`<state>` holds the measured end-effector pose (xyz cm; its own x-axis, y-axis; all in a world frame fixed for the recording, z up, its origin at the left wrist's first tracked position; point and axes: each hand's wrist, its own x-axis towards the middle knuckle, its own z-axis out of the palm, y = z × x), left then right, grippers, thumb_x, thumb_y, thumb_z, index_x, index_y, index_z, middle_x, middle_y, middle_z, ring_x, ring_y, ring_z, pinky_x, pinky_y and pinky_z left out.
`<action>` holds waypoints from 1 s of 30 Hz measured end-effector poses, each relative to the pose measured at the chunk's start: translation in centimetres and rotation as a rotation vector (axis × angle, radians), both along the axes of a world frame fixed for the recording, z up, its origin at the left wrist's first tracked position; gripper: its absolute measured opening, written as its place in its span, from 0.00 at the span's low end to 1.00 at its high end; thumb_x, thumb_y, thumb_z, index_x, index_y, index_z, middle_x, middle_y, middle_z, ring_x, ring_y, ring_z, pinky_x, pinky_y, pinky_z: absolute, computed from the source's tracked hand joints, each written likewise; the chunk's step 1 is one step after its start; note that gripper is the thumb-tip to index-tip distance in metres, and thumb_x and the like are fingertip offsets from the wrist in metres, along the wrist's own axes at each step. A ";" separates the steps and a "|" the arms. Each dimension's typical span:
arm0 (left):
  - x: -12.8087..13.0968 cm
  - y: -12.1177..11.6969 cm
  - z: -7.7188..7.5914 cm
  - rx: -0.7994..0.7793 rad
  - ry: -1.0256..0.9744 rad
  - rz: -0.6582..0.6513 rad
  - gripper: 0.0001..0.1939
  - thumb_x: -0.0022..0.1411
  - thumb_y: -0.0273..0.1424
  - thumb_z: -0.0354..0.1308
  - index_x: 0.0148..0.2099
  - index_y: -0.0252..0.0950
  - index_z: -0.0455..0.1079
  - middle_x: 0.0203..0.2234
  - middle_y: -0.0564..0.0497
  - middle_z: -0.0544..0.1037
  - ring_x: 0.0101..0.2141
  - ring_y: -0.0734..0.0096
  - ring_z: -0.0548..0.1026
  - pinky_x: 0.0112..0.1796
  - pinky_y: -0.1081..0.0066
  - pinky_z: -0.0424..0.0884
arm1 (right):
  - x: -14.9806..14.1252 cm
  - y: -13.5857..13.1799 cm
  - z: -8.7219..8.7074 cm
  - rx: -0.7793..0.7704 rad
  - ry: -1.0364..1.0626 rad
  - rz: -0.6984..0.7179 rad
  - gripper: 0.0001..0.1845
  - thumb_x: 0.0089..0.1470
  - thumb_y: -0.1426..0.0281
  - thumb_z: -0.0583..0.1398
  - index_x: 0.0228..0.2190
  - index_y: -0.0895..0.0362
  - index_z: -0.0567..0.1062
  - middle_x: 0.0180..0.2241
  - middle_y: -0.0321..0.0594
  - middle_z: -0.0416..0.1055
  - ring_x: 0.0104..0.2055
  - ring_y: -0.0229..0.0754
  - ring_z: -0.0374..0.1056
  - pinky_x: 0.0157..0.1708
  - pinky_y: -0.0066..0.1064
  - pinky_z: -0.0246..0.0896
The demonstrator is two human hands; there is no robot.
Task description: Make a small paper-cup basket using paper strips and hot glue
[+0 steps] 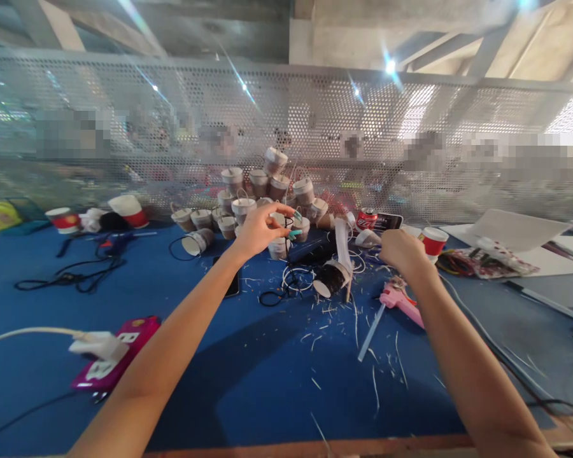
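My left hand (262, 229) is raised over the middle of the table, thumb and fingers curled together on a thin black cord (289, 270). The cord hangs down to the tabletop and loops there. My right hand (403, 251) is closed in a fist; its fingers face away, so whatever it grips is hidden. Below it lies a pink glue gun (401, 302) with a clear glue stick poking out. Between the hands, a dark-wrapped cup (328, 280) lies on its side by a white strip (342, 245). Behind my left hand, small white-topped cups (243, 207) are piled up.
A red can (367, 220) and a red-and-white paper cup (433, 243) stand near my right hand. A purple power strip (119, 356) with a white plug lies front left. Black cable (74, 277) sprawls left. White scraps litter the blue table (262, 394); a perforated metal screen (305, 108) rises behind.
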<state>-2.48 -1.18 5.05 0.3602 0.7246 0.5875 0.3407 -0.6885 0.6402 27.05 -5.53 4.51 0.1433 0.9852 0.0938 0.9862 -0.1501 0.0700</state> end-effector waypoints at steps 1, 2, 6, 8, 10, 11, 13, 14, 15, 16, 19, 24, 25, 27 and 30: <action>0.0 0.0 0.0 -0.004 -0.002 0.001 0.17 0.48 0.23 0.64 0.43 0.37 0.70 0.40 0.49 0.77 0.23 0.81 0.71 0.26 0.77 0.69 | 0.2 -0.6 0.7 0.006 -0.035 -0.013 0.16 0.45 0.78 0.56 0.37 0.66 0.78 0.37 0.62 0.75 0.42 0.56 0.73 0.32 0.34 0.63; -0.1 0.0 0.1 -0.006 -0.004 0.005 0.18 0.48 0.22 0.64 0.43 0.37 0.70 0.41 0.49 0.77 0.22 0.81 0.71 0.26 0.77 0.69 | 0.5 -1.1 1.3 0.008 -0.054 0.001 0.15 0.45 0.76 0.57 0.35 0.66 0.79 0.35 0.60 0.76 0.40 0.55 0.73 0.31 0.33 0.62; -0.1 -0.1 0.3 0.024 -0.008 0.050 0.20 0.47 0.22 0.64 0.44 0.35 0.70 0.44 0.47 0.75 0.23 0.81 0.72 0.27 0.76 0.69 | 1.7 -1.7 2.2 0.130 0.038 0.023 0.17 0.47 0.59 0.59 0.26 0.61 0.77 0.27 0.53 0.75 0.34 0.53 0.72 0.28 0.33 0.59; -0.1 -0.1 0.3 0.045 -0.002 0.070 0.20 0.47 0.23 0.64 0.45 0.34 0.70 0.44 0.46 0.75 0.23 0.80 0.73 0.27 0.76 0.70 | 1.6 -1.2 1.5 0.275 0.209 0.011 0.20 0.46 0.54 0.59 0.23 0.59 0.74 0.23 0.48 0.72 0.31 0.50 0.70 0.27 0.33 0.58; -0.1 -0.1 0.3 0.050 0.006 0.079 0.20 0.47 0.22 0.64 0.45 0.34 0.70 0.44 0.46 0.76 0.23 0.80 0.73 0.27 0.76 0.70 | 1.0 -0.7 0.0 0.415 0.509 0.045 0.19 0.44 0.53 0.60 0.21 0.58 0.70 0.20 0.42 0.68 0.26 0.45 0.67 0.25 0.31 0.56; 0.0 -0.1 0.3 0.046 0.008 0.081 0.20 0.47 0.22 0.64 0.45 0.34 0.70 0.43 0.46 0.76 0.23 0.80 0.72 0.27 0.76 0.70 | 0.4 -0.4 -0.8 0.434 0.722 0.083 0.20 0.44 0.51 0.60 0.20 0.57 0.68 0.18 0.38 0.65 0.22 0.40 0.64 0.22 0.30 0.54; 0.1 -0.1 0.2 0.034 0.011 0.078 0.21 0.47 0.22 0.64 0.45 0.35 0.70 0.43 0.47 0.76 0.23 0.81 0.72 0.27 0.77 0.70 | -1.0 -0.3 -2.3 0.253 1.220 0.224 0.25 0.43 0.46 0.59 0.21 0.56 0.66 0.13 0.30 0.57 0.14 0.33 0.53 0.15 0.26 0.48; 0.1 -0.1 0.1 0.032 0.013 0.075 0.21 0.47 0.22 0.64 0.45 0.35 0.70 0.43 0.47 0.76 0.23 0.81 0.72 0.26 0.77 0.70 | -1.8 -0.5 -2.8 0.130 1.425 0.313 0.26 0.41 0.45 0.60 0.23 0.56 0.66 0.12 0.27 0.54 0.12 0.31 0.49 0.13 0.25 0.45; 0.1 0.0 0.0 0.033 0.017 0.072 0.21 0.47 0.22 0.64 0.46 0.35 0.70 0.43 0.47 0.76 0.23 0.81 0.72 0.26 0.77 0.70 | -2.7 -0.7 -3.1 0.014 1.578 0.391 0.27 0.40 0.44 0.60 0.24 0.56 0.66 0.12 0.25 0.52 0.11 0.29 0.45 0.11 0.23 0.41; 0.1 0.0 -0.1 0.040 0.020 0.069 0.21 0.47 0.22 0.64 0.46 0.36 0.70 0.43 0.47 0.76 0.23 0.81 0.72 0.26 0.77 0.69 | -3.5 -1.0 -3.3 -0.087 1.688 0.466 0.29 0.40 0.42 0.59 0.25 0.56 0.66 0.12 0.24 0.51 0.11 0.28 0.42 0.09 0.22 0.38; -0.1 0.1 -0.2 0.085 0.027 0.083 0.23 0.49 0.22 0.63 0.49 0.37 0.69 0.45 0.47 0.76 0.23 0.81 0.72 0.26 0.77 0.70 | -5.6 -2.1 -2.3 -0.464 1.803 0.616 0.38 0.41 0.33 0.48 0.25 0.57 0.68 0.13 0.28 0.55 0.11 0.27 0.43 0.08 0.21 0.39; -0.7 0.2 0.1 0.136 0.022 0.127 0.30 0.48 0.20 0.63 0.54 0.38 0.66 0.50 0.45 0.74 0.22 0.83 0.71 0.26 0.77 0.71 | -7.2 -2.9 0.1 -0.747 1.666 0.674 0.47 0.44 0.33 0.33 0.25 0.57 0.70 0.16 0.35 0.61 0.15 0.32 0.57 0.14 0.25 0.57; -0.8 0.2 0.2 0.140 0.016 0.127 0.31 0.47 0.20 0.63 0.55 0.38 0.66 0.50 0.45 0.73 0.22 0.83 0.70 0.25 0.77 0.72 | -7.4 -2.9 0.3 -0.746 1.661 0.656 0.47 0.45 0.34 0.32 0.25 0.57 0.70 0.16 0.35 0.61 0.15 0.32 0.57 0.13 0.25 0.57; -1.0 0.2 0.3 0.152 0.005 0.117 0.31 0.47 0.20 0.63 0.55 0.39 0.66 0.52 0.45 0.72 0.22 0.84 0.70 0.25 0.78 0.72 | -7.7 -2.8 0.5 -0.766 1.651 0.619 0.48 0.46 0.35 0.29 0.24 0.57 0.70 0.15 0.35 0.60 0.14 0.32 0.56 0.12 0.25 0.57; -1.2 0.3 0.4 0.154 0.002 0.086 0.31 0.48 0.21 0.63 0.56 0.39 0.66 0.53 0.44 0.70 0.22 0.85 0.70 0.25 0.78 0.73 | -7.9 -2.7 0.6 -0.840 1.634 0.561 0.48 0.46 0.35 0.28 0.23 0.58 0.69 0.15 0.35 0.60 0.13 0.31 0.54 0.12 0.24 0.57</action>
